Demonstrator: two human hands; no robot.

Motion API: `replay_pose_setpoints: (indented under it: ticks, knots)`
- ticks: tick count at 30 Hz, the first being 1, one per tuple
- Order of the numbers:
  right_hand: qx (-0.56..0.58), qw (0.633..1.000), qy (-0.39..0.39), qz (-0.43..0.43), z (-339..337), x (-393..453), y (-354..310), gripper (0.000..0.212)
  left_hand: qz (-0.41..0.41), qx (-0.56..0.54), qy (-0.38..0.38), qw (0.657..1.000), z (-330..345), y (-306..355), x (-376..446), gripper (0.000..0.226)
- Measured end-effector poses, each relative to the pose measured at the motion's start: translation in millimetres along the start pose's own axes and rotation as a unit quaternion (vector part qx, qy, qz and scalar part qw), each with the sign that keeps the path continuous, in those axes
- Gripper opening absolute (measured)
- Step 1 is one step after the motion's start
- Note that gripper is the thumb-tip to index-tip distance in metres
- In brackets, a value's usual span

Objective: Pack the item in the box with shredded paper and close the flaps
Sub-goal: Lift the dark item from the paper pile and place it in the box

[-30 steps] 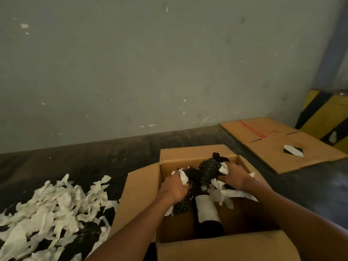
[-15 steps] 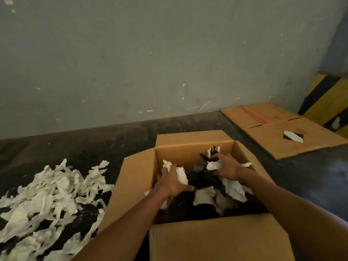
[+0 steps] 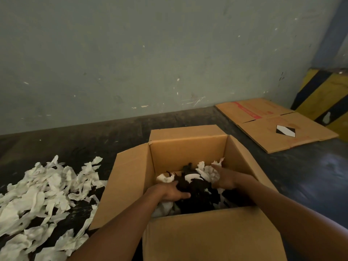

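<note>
The brown cardboard box [image 3: 188,153] gapes open upward; raised flaps wall its 9 and 12 o'clock sides, with white and black paper shreds [image 3: 205,171] filling its floor.

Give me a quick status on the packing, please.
Both hands, left and right, inside open box, pressing shredded paper. Item buried. Flaps open, nothing blocking.

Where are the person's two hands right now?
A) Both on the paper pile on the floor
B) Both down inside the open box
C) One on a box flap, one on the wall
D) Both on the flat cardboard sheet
B: the left hand and right hand are both inside the open box, among shredded paper.
</note>
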State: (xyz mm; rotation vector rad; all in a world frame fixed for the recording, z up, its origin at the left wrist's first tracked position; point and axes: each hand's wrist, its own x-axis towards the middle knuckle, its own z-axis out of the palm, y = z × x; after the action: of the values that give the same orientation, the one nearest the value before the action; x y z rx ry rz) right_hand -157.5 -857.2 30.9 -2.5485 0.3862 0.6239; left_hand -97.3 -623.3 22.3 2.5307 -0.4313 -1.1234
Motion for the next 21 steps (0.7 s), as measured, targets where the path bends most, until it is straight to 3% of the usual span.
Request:
replay_pose_setpoints:
  ticks: [3,6,10,13,16,18,21]
  knots:
    - [-0.124,0.980,-0.124,0.091,14.7,0.5,5.1,0.070,-0.058,0.036,-0.041,0.997,13.7,-12.2,18.6,0.096]
    - [-0.115,0.971,-0.178,0.110,7.6,10.2,6.9,0.046,-0.064,0.042,-0.043,0.996,14.8,-13.3,30.9,0.082]
    - [-0.031,0.990,-0.122,0.069,-2.3,31.7,6.2,0.050,-0.054,-0.037,0.010,0.998,9.2,-3.7,42.9,0.057]
    - [0.120,0.991,-0.052,-0.013,-3.6,53.7,4.3,0.064,-0.019,-0.133,0.061,0.989,5.9,1.5,57.2,0.063]
    - [0.145,0.984,0.049,-0.093,-11.7,76.4,-0.6,0.063,0.019,-0.208,0.143,0.968,-2.1,3.5,67.9,0.068]
    - [0.101,0.985,0.088,-0.108,-12.1,86.9,-2.1,0.062,0.029,-0.191,0.166,0.967,-7.5,4.9,71.6,0.070]
    - [-0.131,0.989,0.001,-0.065,3.2,95.5,4.6,0.067,0.039,-0.091,0.045,0.994,-6.3,4.9,73.8,0.093]
